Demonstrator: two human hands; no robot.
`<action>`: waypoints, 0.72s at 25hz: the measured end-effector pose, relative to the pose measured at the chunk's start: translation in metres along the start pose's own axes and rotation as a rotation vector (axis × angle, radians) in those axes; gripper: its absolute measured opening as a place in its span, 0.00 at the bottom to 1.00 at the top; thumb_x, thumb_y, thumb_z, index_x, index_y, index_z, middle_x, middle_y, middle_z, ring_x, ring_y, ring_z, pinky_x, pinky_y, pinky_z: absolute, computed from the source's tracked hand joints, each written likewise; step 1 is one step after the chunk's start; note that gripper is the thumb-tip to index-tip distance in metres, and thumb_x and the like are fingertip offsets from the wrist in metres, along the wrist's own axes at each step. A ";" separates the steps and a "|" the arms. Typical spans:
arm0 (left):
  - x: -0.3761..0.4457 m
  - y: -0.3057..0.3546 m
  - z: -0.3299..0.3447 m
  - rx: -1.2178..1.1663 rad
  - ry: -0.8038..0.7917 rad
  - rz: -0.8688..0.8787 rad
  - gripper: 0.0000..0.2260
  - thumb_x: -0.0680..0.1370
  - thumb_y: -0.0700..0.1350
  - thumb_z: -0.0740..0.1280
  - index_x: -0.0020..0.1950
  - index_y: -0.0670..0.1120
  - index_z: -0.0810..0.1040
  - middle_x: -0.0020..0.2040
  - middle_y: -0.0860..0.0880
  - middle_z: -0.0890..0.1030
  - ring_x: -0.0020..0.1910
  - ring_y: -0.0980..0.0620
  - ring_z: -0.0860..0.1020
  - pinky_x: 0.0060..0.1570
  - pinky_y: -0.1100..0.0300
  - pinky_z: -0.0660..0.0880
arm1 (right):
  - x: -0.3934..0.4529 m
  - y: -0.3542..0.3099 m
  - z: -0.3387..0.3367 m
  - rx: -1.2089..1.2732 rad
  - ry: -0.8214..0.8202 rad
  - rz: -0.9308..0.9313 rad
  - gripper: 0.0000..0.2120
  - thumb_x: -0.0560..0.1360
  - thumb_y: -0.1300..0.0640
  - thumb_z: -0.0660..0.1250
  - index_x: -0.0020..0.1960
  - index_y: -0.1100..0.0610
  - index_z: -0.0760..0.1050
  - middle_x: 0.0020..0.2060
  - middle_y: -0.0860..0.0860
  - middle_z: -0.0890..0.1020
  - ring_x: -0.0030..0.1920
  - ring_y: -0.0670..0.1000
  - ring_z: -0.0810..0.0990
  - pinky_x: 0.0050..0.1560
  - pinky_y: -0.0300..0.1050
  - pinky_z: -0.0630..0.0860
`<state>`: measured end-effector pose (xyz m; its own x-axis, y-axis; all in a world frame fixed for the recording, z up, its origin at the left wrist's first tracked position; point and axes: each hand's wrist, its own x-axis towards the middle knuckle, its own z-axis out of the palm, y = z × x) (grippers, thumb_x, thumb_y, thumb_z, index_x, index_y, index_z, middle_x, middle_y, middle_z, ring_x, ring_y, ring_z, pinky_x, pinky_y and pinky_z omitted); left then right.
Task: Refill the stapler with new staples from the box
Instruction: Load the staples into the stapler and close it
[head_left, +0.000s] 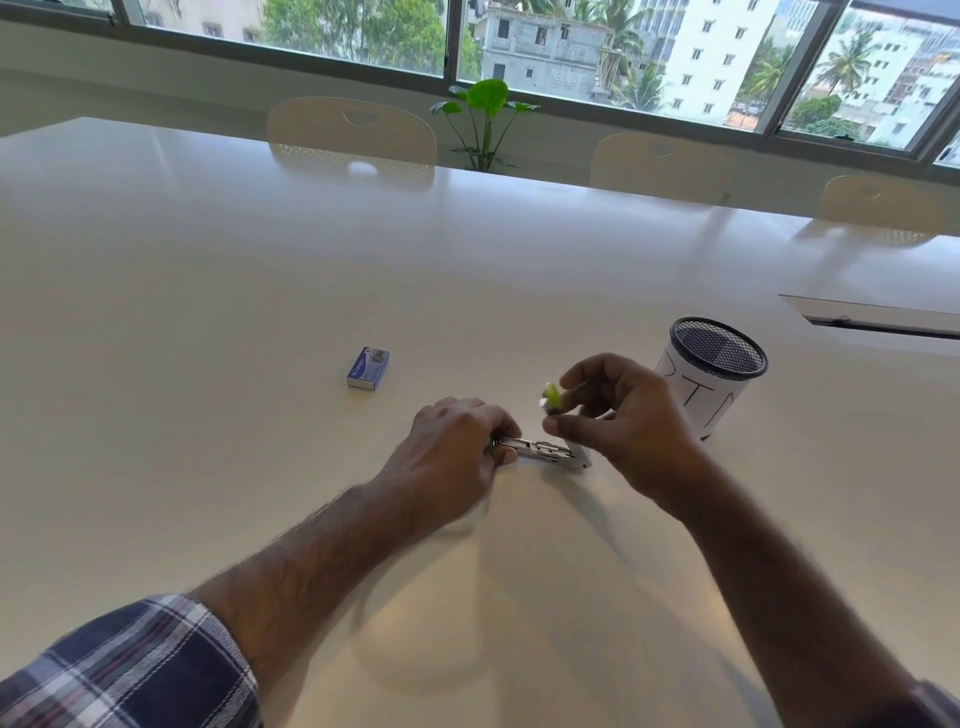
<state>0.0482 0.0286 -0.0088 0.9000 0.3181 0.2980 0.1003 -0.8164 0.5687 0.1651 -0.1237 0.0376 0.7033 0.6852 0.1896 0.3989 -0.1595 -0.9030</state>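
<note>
A wide white table stretches toward windows, with pale chairs and a green plant on its far side. On the left, a small blue staple box lies alone, well apart from the hands. The left hand presses knuckles-up on the table, clenched around the near end of the opened stapler. The right hand hovers above, pinching the stapler's raised yellow-green top. A mesh cup stands just beyond.
</note>
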 end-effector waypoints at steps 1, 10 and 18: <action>-0.001 0.000 0.000 -0.013 0.006 -0.007 0.08 0.76 0.47 0.69 0.54 0.53 0.80 0.46 0.54 0.81 0.50 0.51 0.76 0.53 0.55 0.71 | 0.001 0.006 0.005 -0.091 0.006 -0.025 0.13 0.65 0.66 0.79 0.46 0.56 0.80 0.35 0.46 0.84 0.32 0.45 0.77 0.36 0.40 0.74; 0.001 -0.005 -0.006 -0.138 0.017 -0.090 0.24 0.73 0.56 0.71 0.67 0.53 0.73 0.45 0.58 0.80 0.43 0.58 0.75 0.48 0.60 0.73 | -0.003 0.017 0.008 -0.500 -0.195 -0.051 0.34 0.65 0.52 0.80 0.68 0.50 0.73 0.44 0.39 0.79 0.38 0.35 0.75 0.40 0.24 0.69; -0.001 -0.003 -0.006 -0.056 0.047 0.046 0.20 0.68 0.52 0.77 0.59 0.52 0.81 0.51 0.55 0.81 0.52 0.55 0.74 0.51 0.60 0.72 | -0.008 0.005 0.012 -0.375 -0.186 -0.197 0.19 0.68 0.63 0.77 0.56 0.49 0.79 0.39 0.46 0.84 0.38 0.46 0.81 0.44 0.44 0.79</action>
<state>0.0448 0.0340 -0.0062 0.8821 0.3041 0.3599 0.0341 -0.8031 0.5949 0.1541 -0.1210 0.0272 0.4886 0.8389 0.2400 0.7237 -0.2360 -0.6485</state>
